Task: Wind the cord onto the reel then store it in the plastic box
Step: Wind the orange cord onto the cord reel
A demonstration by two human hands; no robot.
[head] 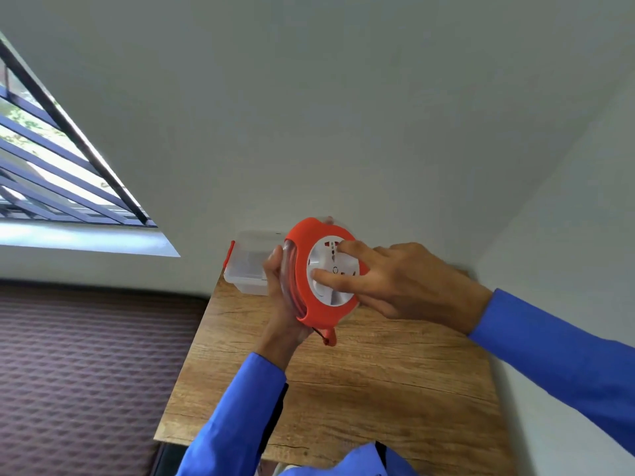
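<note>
I hold an orange cord reel (pixel 309 305) with a white socket face upright above the wooden table (pixel 360 379). My left hand (pixel 281 300) grips its back and left rim. My right hand (pixel 395 283) rests its thumb and forefinger on the white centre disc. Orange cord (pixel 292 269) lies coiled inside the clear side of the reel, and a short orange end (pixel 330 338) hangs below it. The clear plastic box (pixel 245 266) with an orange clip stands open at the table's far left corner, partly hidden behind the reel and my left hand.
The table sits in a corner between white walls. A maroon patterned mattress (pixel 86 372) lies to its left. A barred window (pixel 51 166) is at the upper left. My blue sleeves reach in from below and from the right.
</note>
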